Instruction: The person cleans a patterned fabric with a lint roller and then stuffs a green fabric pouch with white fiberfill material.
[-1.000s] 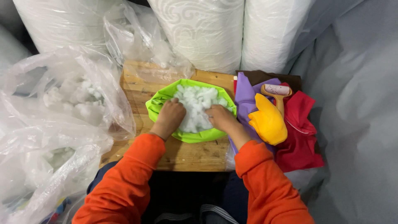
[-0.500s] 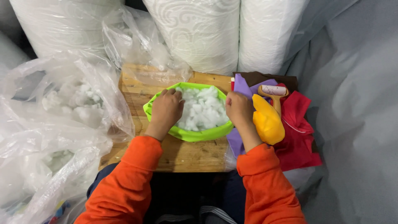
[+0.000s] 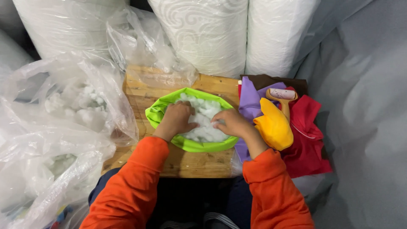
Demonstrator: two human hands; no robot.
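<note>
Left hand, in an orange sleeve, palm down with fingers spread loosely on white fibre stuffing, pressing rather than gripping. Right hand, also orange-sleeved, curled with fingertips pinched on a tuft of the same stuffing at its 3 o'clock edge. Hands close together, not touching.

Stuffing heaped inside a lime-green fabric shell, open like a shallow bowl, at the centre of a pale wooden worktop. Bare wood showing at 6 o'clock of the shell, nearest the body, and again at 12 o'clock.

At 3 o'clock of the shell, just beside the right hand, a heap of fabric pieces: a yellow mitten-shaped piece on top, purple cloth beneath it, red cloth further out, dark brown cloth behind. A small wooden-handled roller resting on the heap, head towards 12 o'clock.

At 9 o'clock, large clear plastic bags holding more white stuffing, spilling over the worktop's edge. Another crumpled clear bag at 11 o'clock on the worktop.

Farthest away, at 12 o'clock, three tall white rolls of wadding standing side by side. Grey cloth draped along the 3 o'clock side.
</note>
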